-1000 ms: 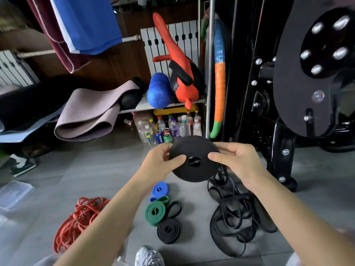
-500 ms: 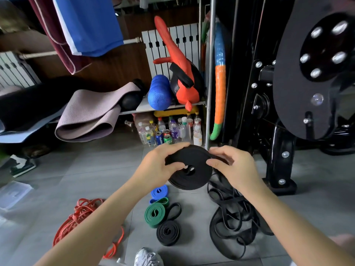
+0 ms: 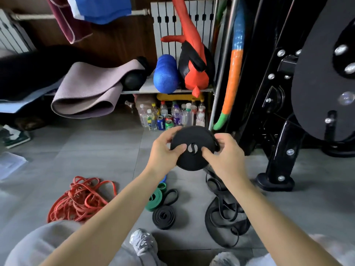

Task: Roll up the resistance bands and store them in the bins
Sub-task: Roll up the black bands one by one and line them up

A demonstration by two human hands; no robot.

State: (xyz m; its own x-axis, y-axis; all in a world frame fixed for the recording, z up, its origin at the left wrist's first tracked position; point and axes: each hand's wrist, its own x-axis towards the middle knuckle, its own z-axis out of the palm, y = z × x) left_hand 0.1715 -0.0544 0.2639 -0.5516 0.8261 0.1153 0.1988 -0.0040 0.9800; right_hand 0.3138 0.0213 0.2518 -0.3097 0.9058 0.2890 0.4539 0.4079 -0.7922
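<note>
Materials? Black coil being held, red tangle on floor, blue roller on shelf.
Black coil: likely matte rubber or latex; flat strip wound in thin flexible layers. Red tangle: probably same elastic rubber, slight sheen, limp loops. Blue roller: apparently foam; pebbled matte surface.

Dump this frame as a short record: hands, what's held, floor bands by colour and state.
left hand: grips black band roll, thumb on its face
right hand: grips same roll, opposite side
held roll: off the floor
rolled on floor: small black roll, green roll, blue roll mostly hidden behind left forearm
loose on floor: red bands heap, black bands tangle
</note>
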